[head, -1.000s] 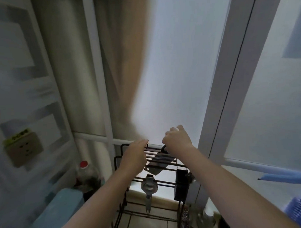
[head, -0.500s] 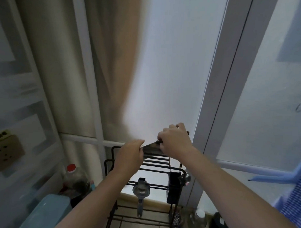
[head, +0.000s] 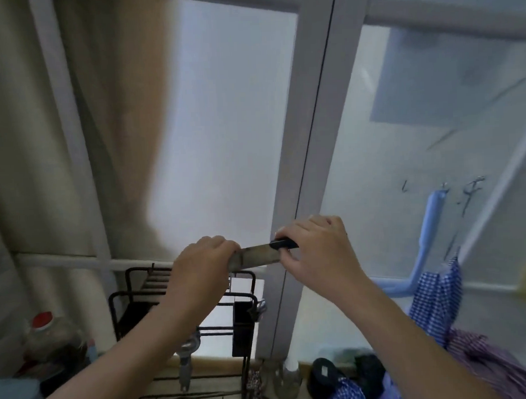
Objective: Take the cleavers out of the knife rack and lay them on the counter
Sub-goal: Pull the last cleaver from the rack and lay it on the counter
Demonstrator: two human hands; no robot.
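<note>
Above the black wire knife rack (head: 184,294), the left hand (head: 198,267) pinches the blade end of a stiff, likely heavy cleaver (head: 255,256) while the right hand (head: 314,251) clamps its dark handle, the safer hold.

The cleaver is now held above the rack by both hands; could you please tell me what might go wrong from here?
1. The left hand grips the cleaver by its bare blade, so a slip could cut its fingers.
2. The rack sits right below; a dropped cleaver could strike it.
</note>
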